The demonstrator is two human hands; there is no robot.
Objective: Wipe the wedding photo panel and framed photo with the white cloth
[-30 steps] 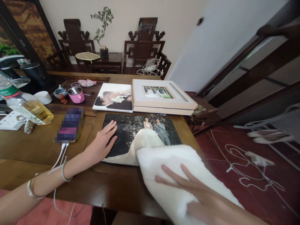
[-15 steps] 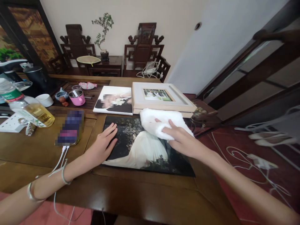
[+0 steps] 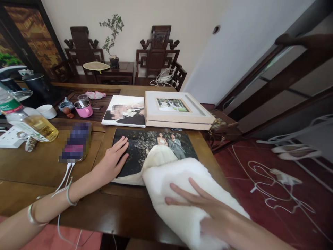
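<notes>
A large dark wedding photo panel (image 3: pixel 153 149) lies flat on the wooden table (image 3: pixel 39 163). My left hand (image 3: pixel 111 161) rests flat on the panel's left edge, fingers stretched out. My right hand (image 3: pixel 208 211) lies on a thick white towel (image 3: pixel 179 194), fingers spread flat, pressing it against the panel's near right corner. The towel covers that corner and hangs past the table's front edge.
Behind the panel lie a smaller photo print (image 3: pixel 125 111) and a pale framed album box (image 3: pixel 177 111). A phone (image 3: pixel 75 140) on a cable, an oil bottle (image 3: pixel 28 121), a pink cup (image 3: pixel 83 108) and a tea tray are at the left. Cables (image 3: pixel 273 180) trail over the red floor.
My right hand drew the towel from the panel's far right side back toward me over its near right corner. My left hand stayed put on the left edge.
</notes>
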